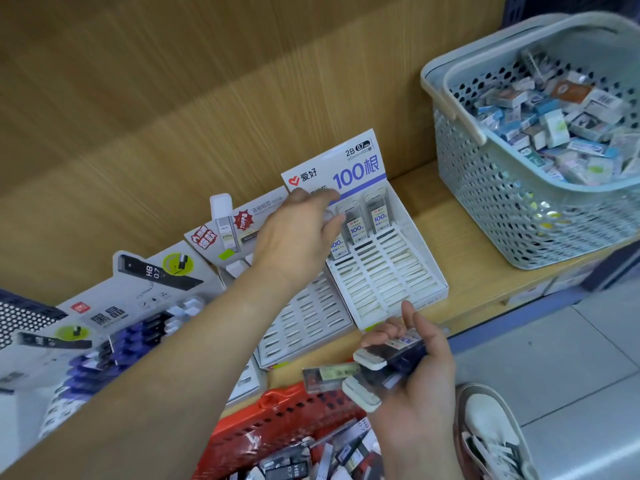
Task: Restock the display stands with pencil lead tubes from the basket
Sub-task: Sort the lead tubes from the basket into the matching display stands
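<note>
A white display stand (388, 275) with a "100" header card stands on the wooden shelf; three lead tubes (379, 213) stand in its back row. My left hand (298, 237) reaches to that back row, its fingers at the leftmost tube, the grip partly hidden. My right hand (412, 372) holds a bundle of several lead tubes (374, 368) in front of the shelf edge. Below, the red basket (277, 420) holds more loose tubes. A second white stand (304, 320) lies left of the first, its visible slots bare.
A grey-green basket (512, 209) full of small boxed items sits on the shelf at right. At left stands a display (114, 327) with dark blue tubes and an "HB 0.7" card. Behind, another stand (228, 237) has one tube. A white shoe (495, 434) rests on the tiled floor.
</note>
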Available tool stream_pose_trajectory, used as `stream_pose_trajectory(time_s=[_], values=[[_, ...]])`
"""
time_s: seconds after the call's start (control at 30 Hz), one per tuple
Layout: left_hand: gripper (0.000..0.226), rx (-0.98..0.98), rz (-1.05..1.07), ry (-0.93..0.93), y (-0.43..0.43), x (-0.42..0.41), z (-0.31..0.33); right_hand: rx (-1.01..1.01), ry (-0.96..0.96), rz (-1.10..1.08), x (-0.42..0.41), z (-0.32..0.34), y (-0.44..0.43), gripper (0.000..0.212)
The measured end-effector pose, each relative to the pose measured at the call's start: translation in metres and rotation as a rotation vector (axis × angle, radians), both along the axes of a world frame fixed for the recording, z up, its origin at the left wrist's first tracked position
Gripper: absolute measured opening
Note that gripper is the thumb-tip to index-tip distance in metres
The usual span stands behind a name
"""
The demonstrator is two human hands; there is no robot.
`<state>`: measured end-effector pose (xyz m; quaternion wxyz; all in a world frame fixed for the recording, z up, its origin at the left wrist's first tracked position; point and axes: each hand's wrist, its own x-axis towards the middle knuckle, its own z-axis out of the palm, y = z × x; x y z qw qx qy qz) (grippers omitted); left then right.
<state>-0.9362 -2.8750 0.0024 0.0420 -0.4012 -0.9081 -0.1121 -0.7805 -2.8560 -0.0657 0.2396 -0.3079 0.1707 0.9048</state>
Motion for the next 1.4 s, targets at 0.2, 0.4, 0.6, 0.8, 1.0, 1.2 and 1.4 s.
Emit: stream_pose_trajectory(time_s=[0.2, 0.4, 0.6, 0.8, 1.0, 1.2, 1.4], values=[[0.032, 0.136, 0.184, -0.934, -0.081, 0.082, 0.029, 0.139, 0.048, -0.025, -0.006, 0.004, -0.003, 0.012], [0.015, 0.409, 0.345, -1.087, -0.137, 0.112, 0.028, 0.262, 0.046, 0.074, -0.008, 0.022, -0.029, 0.01], [0.007, 0.568, 0.421, -0.88, -0.181, 0.116, 0.04, 0.291, 0.066, 0.027, 0.007, 0.032, -0.012, 0.021], [0.011, 0.84, 0.473, -0.895, -0.173, 0.132, 0.038, 0.637, 0.186, 0.373, 0.015, 0.042, -0.042, 0.014], [0.008, 0.867, 0.391, -0.922, -0.154, 0.148, 0.028, 0.836, 0.156, 0.482, 0.016, 0.051, -0.063, 0.044], [0.022, 0.705, 0.333, -0.636, -0.158, 0.136, 0.026, 1.148, -0.045, 0.599, 0.019, 0.039, -0.052, 0.04], [0.022, 0.502, 0.373, -0.573, -0.146, 0.105, 0.045, 1.618, -0.107, 0.659, 0.013, 0.053, -0.053, 0.03]])
